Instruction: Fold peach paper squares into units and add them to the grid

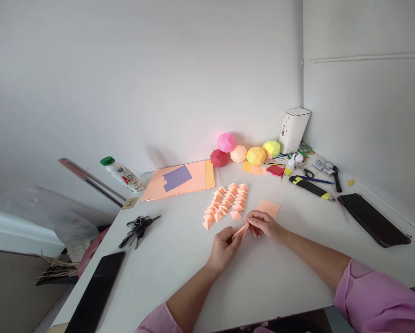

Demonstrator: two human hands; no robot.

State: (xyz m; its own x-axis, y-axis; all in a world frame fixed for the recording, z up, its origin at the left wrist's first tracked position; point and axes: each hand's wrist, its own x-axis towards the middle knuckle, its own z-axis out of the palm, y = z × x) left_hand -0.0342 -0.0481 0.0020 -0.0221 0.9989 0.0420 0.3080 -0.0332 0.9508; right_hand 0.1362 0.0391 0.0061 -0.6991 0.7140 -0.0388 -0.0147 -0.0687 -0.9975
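Note:
A small peach piece of folded paper (241, 230) is pinched between my two hands above the table. My left hand (225, 247) grips its lower left end with closed fingers, and my right hand (265, 225) pinches the upper right end. Just beyond my right hand lies a flat stack of peach paper squares (270, 207), its near edge partly hidden by that hand. Several folded peach paper pyramids (224, 203) stand in slanting rows to the left of the stack, beyond my left hand.
Faceted paper balls (226, 143) sit by the wall. A utility knife (310, 187), glue bottle (289, 166) and dark phone case (374, 219) lie right. Keys (138, 230), a white bottle (123, 175), a black flat object (95, 291) and peach sheets (152, 187) are left.

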